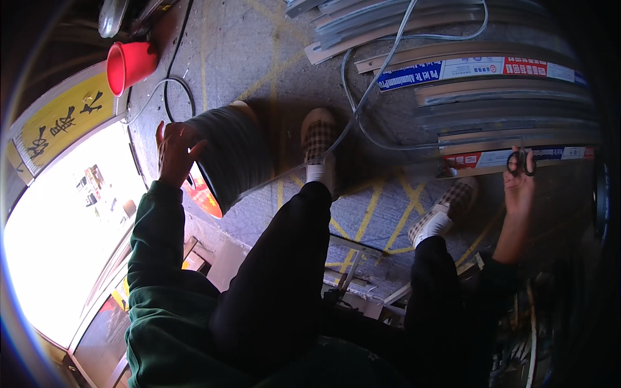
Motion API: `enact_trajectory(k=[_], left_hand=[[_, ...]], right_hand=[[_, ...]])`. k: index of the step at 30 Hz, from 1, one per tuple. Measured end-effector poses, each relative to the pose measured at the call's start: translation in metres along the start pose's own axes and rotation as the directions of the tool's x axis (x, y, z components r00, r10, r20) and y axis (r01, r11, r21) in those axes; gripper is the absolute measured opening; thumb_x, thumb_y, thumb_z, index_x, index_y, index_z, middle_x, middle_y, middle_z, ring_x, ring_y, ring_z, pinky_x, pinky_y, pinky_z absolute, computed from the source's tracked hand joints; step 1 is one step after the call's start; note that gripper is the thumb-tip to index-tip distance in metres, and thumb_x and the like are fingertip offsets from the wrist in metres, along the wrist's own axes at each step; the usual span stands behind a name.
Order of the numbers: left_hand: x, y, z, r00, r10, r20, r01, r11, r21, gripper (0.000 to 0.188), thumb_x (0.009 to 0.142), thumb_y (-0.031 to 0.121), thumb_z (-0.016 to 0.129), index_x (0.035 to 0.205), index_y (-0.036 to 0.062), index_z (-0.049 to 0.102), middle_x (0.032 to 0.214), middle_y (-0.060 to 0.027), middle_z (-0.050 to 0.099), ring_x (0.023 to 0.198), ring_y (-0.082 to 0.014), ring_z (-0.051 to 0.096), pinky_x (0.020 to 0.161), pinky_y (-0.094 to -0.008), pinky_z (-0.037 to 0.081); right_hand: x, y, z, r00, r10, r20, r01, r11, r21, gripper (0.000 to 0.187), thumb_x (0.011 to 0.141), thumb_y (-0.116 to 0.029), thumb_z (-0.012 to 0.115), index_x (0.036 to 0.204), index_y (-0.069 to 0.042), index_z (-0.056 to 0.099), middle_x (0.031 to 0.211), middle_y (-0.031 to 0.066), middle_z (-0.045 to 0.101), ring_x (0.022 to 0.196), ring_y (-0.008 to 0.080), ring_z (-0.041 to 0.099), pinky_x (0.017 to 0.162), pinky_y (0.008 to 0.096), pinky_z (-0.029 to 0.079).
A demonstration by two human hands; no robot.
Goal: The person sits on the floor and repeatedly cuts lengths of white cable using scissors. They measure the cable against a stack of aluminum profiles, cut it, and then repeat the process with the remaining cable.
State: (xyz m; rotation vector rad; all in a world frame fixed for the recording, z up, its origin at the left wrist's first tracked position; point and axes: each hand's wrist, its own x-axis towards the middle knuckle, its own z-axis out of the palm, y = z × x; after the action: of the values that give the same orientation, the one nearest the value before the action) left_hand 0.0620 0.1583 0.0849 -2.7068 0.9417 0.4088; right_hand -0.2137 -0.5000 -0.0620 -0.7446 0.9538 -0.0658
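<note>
My left hand (173,151) grips the rim of a large dark grey spool of strip (231,155) that stands tilted on the floor beside my left foot. A thin grey strip runs from the spool toward my right. Out to the right, my right hand (519,186) holds a pair of black-handled scissors (521,161) near the long metal profiles (498,110). My legs in dark trousers and checked slippers (319,139) stretch across the middle of the view.
A red plastic cup (129,64) lies on its side at the upper left. Pale cables (381,71) loop over the grey floor with yellow lines. Stacked aluminium profiles with blue and red labels fill the upper right. A bright doorway glares at the left.
</note>
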Motion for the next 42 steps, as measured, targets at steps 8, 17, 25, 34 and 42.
enact_trajectory(k=[8,17,25,34,42], left_hand=[[-0.036,0.159,0.041,0.97,0.164,0.179,-0.075,0.904,-0.421,0.067,0.085,0.009,0.067,0.143,-0.0051,0.037,0.135,-0.0257,0.05,0.125,-0.0399,0.051,0.104,-0.0449,0.047],[-0.215,0.09,0.043,0.569,-0.028,0.822,0.473,0.829,-0.299,0.023,0.093,0.025,0.055,0.098,0.0049,0.067,0.085,-0.0163,0.069,0.082,-0.0358,0.069,0.072,-0.0467,0.054],[-0.074,-0.032,-0.103,0.781,-0.447,-0.436,0.353,0.892,-0.284,0.027,0.104,0.006,0.043,0.125,0.0046,0.06,0.124,-0.0122,0.065,0.119,-0.0254,0.059,0.104,-0.0379,0.043],[0.042,0.106,-0.073,0.944,0.066,0.322,-0.005,0.982,-0.188,0.049,0.084,0.005,0.07,0.131,0.0062,0.055,0.141,-0.0186,0.05,0.13,-0.0375,0.05,0.104,-0.0459,0.047],[0.096,0.204,-0.025,0.867,0.492,0.078,-0.397,0.778,-0.487,0.038,0.089,0.005,0.064,0.127,0.0036,0.059,0.124,-0.0155,0.063,0.115,-0.0323,0.062,0.097,-0.0416,0.052]], right_hand=[[-0.029,0.037,0.036,0.995,0.088,0.055,-0.089,0.996,0.007,0.045,0.103,-0.037,0.056,0.123,0.003,0.059,0.082,0.0013,0.059,0.072,0.0068,0.055,0.059,0.0208,0.041],[-0.039,0.048,0.035,0.987,0.133,0.096,-0.135,0.991,0.015,0.042,0.104,-0.038,0.054,0.12,0.0,0.061,0.083,0.0009,0.059,0.072,0.0061,0.053,0.06,0.0213,0.04],[-0.044,0.051,0.045,0.986,0.134,0.102,-0.133,0.991,-0.015,0.042,0.104,-0.039,0.054,0.121,-0.001,0.06,0.082,0.0009,0.058,0.072,0.0064,0.053,0.061,0.0214,0.04],[-0.055,0.056,0.049,0.984,0.172,0.052,-0.169,0.984,-0.054,0.042,0.1,-0.042,0.06,0.115,-0.003,0.063,0.081,0.0025,0.063,0.07,0.0097,0.058,0.059,0.0233,0.042],[-0.061,0.068,0.059,0.966,0.229,0.118,-0.227,0.973,-0.029,0.042,0.1,-0.041,0.061,0.115,-0.001,0.064,0.084,0.0048,0.064,0.073,0.0119,0.06,0.063,0.0242,0.045]])
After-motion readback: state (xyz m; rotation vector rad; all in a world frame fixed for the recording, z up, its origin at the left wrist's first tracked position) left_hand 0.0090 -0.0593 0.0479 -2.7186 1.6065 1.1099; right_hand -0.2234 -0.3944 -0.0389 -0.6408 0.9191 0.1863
